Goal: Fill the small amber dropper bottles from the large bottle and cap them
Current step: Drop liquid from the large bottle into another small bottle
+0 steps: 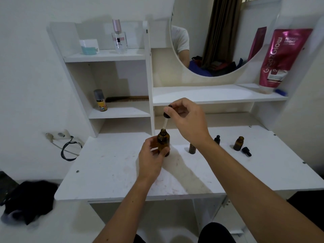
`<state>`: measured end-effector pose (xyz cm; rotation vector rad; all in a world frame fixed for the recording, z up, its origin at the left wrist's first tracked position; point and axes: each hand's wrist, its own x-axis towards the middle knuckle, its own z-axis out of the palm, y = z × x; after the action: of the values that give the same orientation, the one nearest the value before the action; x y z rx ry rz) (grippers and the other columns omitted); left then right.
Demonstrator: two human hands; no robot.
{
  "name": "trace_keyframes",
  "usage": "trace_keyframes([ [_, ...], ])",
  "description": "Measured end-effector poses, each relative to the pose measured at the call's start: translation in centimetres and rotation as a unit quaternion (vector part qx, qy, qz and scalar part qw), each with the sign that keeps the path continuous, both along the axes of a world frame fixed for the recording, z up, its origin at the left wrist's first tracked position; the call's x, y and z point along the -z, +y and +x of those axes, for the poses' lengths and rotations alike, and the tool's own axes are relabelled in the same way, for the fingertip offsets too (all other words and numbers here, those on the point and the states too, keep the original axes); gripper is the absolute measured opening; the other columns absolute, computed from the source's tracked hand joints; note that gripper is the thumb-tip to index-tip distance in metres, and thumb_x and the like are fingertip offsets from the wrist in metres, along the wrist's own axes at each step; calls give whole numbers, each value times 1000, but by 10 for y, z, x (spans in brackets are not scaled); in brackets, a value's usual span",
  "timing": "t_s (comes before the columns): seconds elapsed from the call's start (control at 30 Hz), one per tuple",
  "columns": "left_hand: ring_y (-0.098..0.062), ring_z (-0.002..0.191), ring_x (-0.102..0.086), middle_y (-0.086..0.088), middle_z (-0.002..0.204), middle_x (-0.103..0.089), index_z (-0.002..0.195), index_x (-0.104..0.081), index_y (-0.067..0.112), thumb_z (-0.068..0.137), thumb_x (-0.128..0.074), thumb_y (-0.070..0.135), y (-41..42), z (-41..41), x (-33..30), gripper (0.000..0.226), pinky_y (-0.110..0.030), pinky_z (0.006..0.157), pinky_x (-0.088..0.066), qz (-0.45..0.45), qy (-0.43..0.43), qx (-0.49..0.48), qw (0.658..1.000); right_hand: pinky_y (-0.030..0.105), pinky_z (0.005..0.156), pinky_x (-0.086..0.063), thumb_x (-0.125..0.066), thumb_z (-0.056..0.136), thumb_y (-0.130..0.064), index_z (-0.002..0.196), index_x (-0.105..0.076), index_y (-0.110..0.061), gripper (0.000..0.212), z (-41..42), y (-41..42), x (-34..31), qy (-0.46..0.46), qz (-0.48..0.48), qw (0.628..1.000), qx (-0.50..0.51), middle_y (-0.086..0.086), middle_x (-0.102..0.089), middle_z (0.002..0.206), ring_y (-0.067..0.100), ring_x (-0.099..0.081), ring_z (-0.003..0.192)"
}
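Note:
A large amber bottle (pixel 164 140) stands open on the white desk (pixel 108 174) in the head view. My left hand (pixel 151 158) grips its lower body. Above it, my right hand (pixel 188 120) pinches the black bulb of a dropper (pixel 166 116); the glass pipette tip sits at the bottle's mouth. To the right stand a small amber bottle (pixel 192 149), partly hidden behind my right wrist, a capped dropper top (pixel 217 139) behind the forearm, and an open small amber bottle (pixel 238 143) with a black dropper cap (pixel 246 151) lying beside it.
White shelves rise behind the desk with a perfume bottle (pixel 119 38), a small spray can (pixel 100 100), a comb (pixel 128 98) and a pink pouch (pixel 280 58). A round mirror (pixel 219 35) hangs above. A power strip with cable (pixel 58 135) sits at the left.

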<state>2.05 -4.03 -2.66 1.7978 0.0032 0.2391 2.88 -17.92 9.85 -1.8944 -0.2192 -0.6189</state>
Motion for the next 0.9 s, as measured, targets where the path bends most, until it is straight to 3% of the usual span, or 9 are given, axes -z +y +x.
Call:
trace_keyframes([
  [0.27,-11,104,-67,11,122,-64,133,-53,27,80,-88,30,-3,-10,1,63,-23,91,-56,-26,11,-48,998,20,85,-61,-77,96,-28,107,-75,-13,19,-13,-23,-10,-29,21,999,22,-3,-77,97,10,-73,93],
  [0.37,-10,98,-65,7,115,-64,124,-52,29,78,-89,36,-6,-21,0,60,-17,79,-53,-26,11,-82,996,21,86,-60,-77,97,-28,107,-75,-13,18,-21,-35,-6,-19,44,998,29,-3,-78,98,9,-73,92],
  [0.5,-11,95,-63,9,109,-64,119,-52,30,80,-87,38,-25,-44,-1,53,-15,76,-50,-28,1,-104,994,20,87,-60,-77,96,-28,105,-75,-16,14,-36,-57,-2,-11,60,997,41,-6,-78,97,7,-73,92],
  [0.8,-7,98,-64,14,108,-65,121,-59,29,84,-85,32,-114,-71,-2,46,-20,84,-55,-28,-22,31,999,25,89,-62,-80,94,-30,98,-75,-25,8,-67,-135,6,-1,83,991,102,-9,-80,93,9,-77,91],
  [0.9,-3,101,-64,14,112,-66,124,-60,28,88,-82,30,-149,-75,-3,42,-17,87,-54,-20,-37,89,995,28,89,-62,-79,95,-29,100,-76,-20,11,-74,-166,7,-6,86,988,130,-7,-80,92,11,-77,89],
])
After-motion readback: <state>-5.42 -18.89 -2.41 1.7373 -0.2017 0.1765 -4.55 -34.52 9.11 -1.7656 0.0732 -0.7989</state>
